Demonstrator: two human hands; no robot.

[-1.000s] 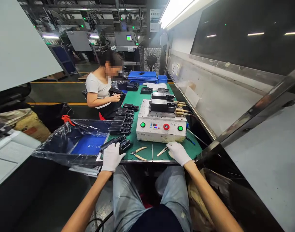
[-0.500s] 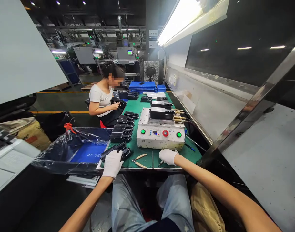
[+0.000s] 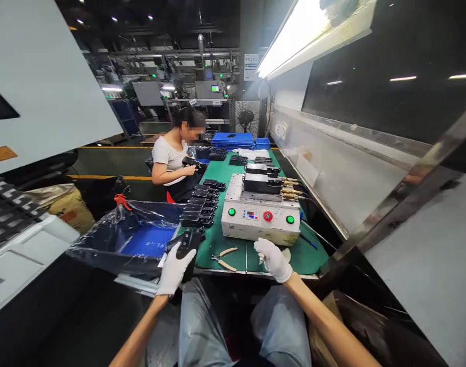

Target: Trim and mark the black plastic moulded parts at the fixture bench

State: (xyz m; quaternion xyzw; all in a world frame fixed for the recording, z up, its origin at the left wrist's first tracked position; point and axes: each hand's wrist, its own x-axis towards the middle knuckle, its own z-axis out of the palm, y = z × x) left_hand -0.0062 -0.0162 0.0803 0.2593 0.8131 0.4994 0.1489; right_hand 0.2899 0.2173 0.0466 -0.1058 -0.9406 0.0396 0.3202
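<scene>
My left hand (image 3: 174,270), in a white glove, grips a black plastic housing (image 3: 186,243) over the near left edge of the green table. My right hand (image 3: 274,259), gloved too, is closed in front of the white machine; a small tip shows under its fingers, but I cannot make out what it is. Between my hands lie pliers (image 3: 226,259) with cream handles, jaws to the left. A row of black housings (image 3: 199,206) sits just beyond my left hand.
The white machine (image 3: 260,224) has green and red buttons, with black housings (image 3: 261,183) on top and brass fittings at its right. A plastic-lined bin (image 3: 141,265) stands left of the table. A co-worker (image 3: 172,158) sits beyond, holding a black part. Blue sheets (image 3: 233,139) are stacked at the back.
My left hand has lifted the black housing off the table and turned it. My right hand has risen from the tabletop, with its fingers turned up. The view has shifted slightly.
</scene>
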